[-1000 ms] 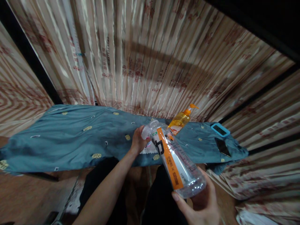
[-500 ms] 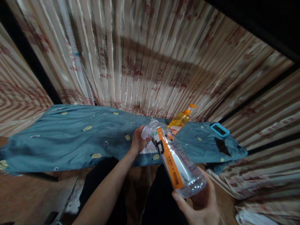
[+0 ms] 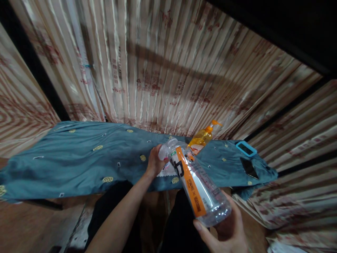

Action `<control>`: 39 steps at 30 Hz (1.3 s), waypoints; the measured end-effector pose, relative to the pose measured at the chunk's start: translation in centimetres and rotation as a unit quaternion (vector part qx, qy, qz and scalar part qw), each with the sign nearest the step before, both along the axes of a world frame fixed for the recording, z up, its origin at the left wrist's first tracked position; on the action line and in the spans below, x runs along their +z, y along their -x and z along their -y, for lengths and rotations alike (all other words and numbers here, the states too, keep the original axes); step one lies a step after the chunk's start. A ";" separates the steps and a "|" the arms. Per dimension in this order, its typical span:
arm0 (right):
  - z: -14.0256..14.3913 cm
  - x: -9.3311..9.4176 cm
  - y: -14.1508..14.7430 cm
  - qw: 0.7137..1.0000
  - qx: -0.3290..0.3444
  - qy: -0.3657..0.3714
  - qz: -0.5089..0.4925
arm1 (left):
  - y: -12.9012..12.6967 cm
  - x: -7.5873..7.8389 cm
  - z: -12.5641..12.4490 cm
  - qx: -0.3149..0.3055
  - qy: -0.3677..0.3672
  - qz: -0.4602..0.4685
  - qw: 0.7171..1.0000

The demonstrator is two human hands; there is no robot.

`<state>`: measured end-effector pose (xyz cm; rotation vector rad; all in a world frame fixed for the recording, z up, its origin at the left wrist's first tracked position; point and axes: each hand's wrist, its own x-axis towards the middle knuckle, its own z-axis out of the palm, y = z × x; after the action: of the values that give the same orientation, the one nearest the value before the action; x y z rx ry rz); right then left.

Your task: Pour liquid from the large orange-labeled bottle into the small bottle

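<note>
Bottle: clear bottle (image 3: pixel 196 186), long axis running 5 to 11 o'clock.
Right hand (image 3: pixel 226 233): fingers clamped round its base.
Left hand (image 3: pixel 155 162): fingers closed on the cap (image 3: pixel 163 151), the nearer hand to it.
Place: above the blue cloth (image 3: pixel 79 158).

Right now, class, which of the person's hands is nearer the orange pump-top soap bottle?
Left. The left hand grips the clear bottle's cap, nearer the orange pump-top soap bottle; the right hand supports its base, much nearer the camera.

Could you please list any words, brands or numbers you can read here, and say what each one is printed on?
"力": large dark character on the clear bottle, beside its orange label strip.
Small print down the orange label strip: too blurred to read.
Label on the orange pump bottle: too small to read.
Red marks on the curtain: blurred, unreadable.
</note>
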<state>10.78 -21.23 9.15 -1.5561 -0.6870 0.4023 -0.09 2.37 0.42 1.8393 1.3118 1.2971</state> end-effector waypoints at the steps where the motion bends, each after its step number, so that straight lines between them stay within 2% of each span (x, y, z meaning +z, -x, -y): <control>1: 0.0 -0.1 -0.1 1.000 0.000 -0.002 0.002 | 0.0 0.0 0.0 0.002 -0.002 0.000 1.000; 12: 0.0 -0.4 -0.2 1.000 -0.002 0.005 -0.009 | -0.1 -0.9 -0.4 0.000 -0.007 0.018 1.000; 23: -0.1 0.3 0.2 1.000 0.001 0.002 -0.017 | -0.1 -0.2 -0.2 0.007 -0.009 -0.001 1.000; 39: 0.0 0.5 0.2 1.000 0.007 0.006 -0.001 | -0.2 -0.3 -0.2 0.010 -0.005 0.003 1.000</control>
<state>10.61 -21.25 9.68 -1.5623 -0.6962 0.4191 0.08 2.56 0.11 1.8315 1.3257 1.3198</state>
